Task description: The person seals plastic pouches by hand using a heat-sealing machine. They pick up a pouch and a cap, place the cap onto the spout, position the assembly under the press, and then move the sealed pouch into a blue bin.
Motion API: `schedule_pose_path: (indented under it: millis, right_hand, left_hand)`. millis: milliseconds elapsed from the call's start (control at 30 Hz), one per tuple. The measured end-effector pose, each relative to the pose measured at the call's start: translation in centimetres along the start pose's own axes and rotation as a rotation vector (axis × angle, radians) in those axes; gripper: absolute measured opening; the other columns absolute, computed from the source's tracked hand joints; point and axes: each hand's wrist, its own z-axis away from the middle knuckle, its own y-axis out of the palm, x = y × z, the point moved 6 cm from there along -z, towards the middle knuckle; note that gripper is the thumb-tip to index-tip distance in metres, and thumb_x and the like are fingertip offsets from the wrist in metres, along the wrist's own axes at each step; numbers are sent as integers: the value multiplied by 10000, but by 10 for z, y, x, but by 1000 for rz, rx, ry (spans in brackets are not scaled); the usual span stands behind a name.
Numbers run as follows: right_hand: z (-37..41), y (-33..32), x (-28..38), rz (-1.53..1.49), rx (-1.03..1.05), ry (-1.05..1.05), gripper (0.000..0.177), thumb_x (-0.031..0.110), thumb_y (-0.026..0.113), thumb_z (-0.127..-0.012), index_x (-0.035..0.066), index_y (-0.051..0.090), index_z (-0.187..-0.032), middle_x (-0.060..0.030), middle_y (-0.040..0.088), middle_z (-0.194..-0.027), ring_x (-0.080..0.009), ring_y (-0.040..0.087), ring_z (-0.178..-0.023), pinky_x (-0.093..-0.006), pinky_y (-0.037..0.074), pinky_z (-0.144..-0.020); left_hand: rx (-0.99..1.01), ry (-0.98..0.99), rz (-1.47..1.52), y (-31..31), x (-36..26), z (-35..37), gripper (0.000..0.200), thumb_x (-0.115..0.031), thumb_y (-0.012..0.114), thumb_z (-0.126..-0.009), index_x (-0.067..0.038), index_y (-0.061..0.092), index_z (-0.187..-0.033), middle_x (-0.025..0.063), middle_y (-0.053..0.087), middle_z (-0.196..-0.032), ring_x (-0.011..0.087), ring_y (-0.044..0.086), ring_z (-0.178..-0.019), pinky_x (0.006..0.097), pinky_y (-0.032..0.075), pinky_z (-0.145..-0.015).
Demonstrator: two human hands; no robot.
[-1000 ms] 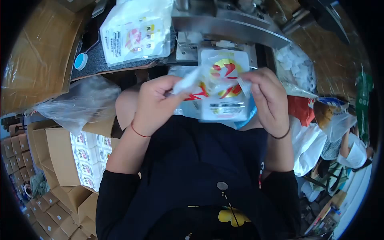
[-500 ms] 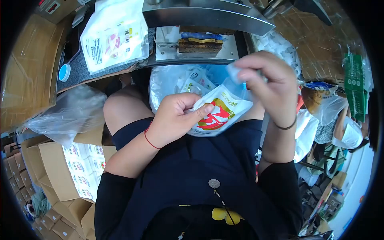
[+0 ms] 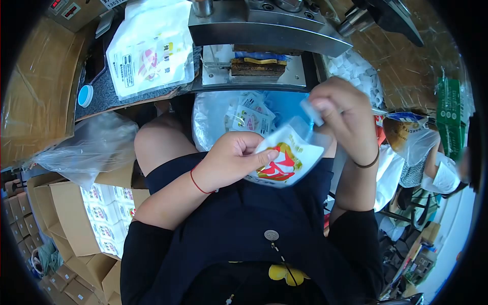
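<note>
left hand (image 3: 230, 160) grips a flat white plastic pouch (image 3: 288, 163), red-and-gold print, lettering unreadable; right hand (image 3: 348, 119) pinches a small whitish strip (image 3: 311, 112).

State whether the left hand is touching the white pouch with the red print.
Touching: the head view shows the left hand gripping the pouch, its thumb lying over the printed face.

Half-hidden around the pouch (image 3: 287, 165)
The left hand (image 3: 234, 157) covers part of its left edge; above right of it, the blurred right hand (image 3: 345, 114) partly hides a white scrap (image 3: 311, 112); above it, the press (image 3: 269, 33) is cut by the top edge; upper left of it, a bag (image 3: 150, 53) bears unreadably small print
</note>
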Motion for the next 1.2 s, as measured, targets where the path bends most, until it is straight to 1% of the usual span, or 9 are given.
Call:
schedule_pose_path:
  millis: [367, 500, 633, 833, 933, 967, 1000, 1033, 1200]
  right_hand:
    - [-1, 13, 4, -29, 291, -83, 143, 184, 699, -906, 46, 686, -940, -101, 666, -854, -326, 615, -848, -420, 499, -756]
    - [0, -25, -33, 422, -106, 64, 216, 156, 689, -898, 57, 694, -1090, -146, 680, -974, -370, 662, -937, -438, 522, -797]
    - [23, -33, -114, 671, 101, 339, 299, 69, 646, -882, 72, 676, -1179, -186, 645, -1105, -411, 634, -992, -449, 508, -841]
    - [29, -24, -149, 549, 17, 207, 286, 52, 637, -859, 20, 640, -1144, -227, 630, -1048, -438, 622, -948, -454, 509, -834]
    - [36, -30, -145, 451, -81, 357, 242, 40, 644, -887, 17, 624, -1127, -198, 631, -1068, -338, 653, -899, -404, 517, -769]
    - [36, -32, -141, 438, -97, 340, 250, 36, 650, -886, 11, 616, -1133, -192, 628, -1071, -333, 647, -888, -397, 516, -773]
    - [38, -35, -137, 426, -110, 329, 259, 31, 656, -885, 4, 609, -1138, -186, 626, -1074, -327, 642, -876, -391, 514, -777]
    - [41, -38, -134, 416, -125, 321, 268, 27, 661, -884, -2, 601, -1143, -180, 623, -1077, -322, 636, -864, -385, 513, -781]
    - [53, -54, -96, 377, -288, 203, 241, 79, 692, -905, -14, 644, -1122, -149, 659, -1075, -283, 637, -919, -358, 493, -826]
  left_hand:
    - [59, -52, 222, 14, 0, -1, 275, -177, 672, -1008, 35, 686, -1183, 66, 738, -1072, 91, 660, -963, 269, 541, -868]
    - [76, -66, 227, 4, 7, -4, 294, -103, 683, -978, 29, 662, -1240, 106, 727, -1164, 137, 680, -1037, 309, 535, -951]
    - [-108, 26, 260, -33, -19, -15, 325, -28, 686, -926, 66, 647, -1236, 126, 721, -1169, 174, 704, -1022, 327, 556, -925]
    - [-113, 102, 356, -59, -27, -42, 369, -65, 740, -911, 76, 616, -1229, 123, 713, -1141, 191, 706, -988, 332, 563, -892]
    - [-600, 477, -456, -99, -59, -21, 437, -223, 755, -910, 18, 509, -1178, 130, 628, -1110, 187, 640, -956, 334, 528, -848]
    - [-818, 422, -504, -119, -74, -1, 550, -302, 731, -921, 17, 473, -1287, 224, 578, -1212, 293, 613, -1087, 391, 491, -961]
    - [-1069, 799, -1052, -132, -100, 20, 678, -376, 713, -919, 0, 418, -1400, 302, 492, -1340, 419, 521, -1230, 461, 424, -1058]
    - [-1138, 666, -1465, -132, -114, 35, 770, -380, 725, -893, 2, 382, -1466, 357, 365, -1468, 498, 385, -1357, 510, 352, -1123]
    - [-683, 462, -1525, -148, -64, 47, 471, -165, 639, -917, 12, 573, -1348, 275, 607, -1307, 434, 547, -1289, 459, 443, -1072]
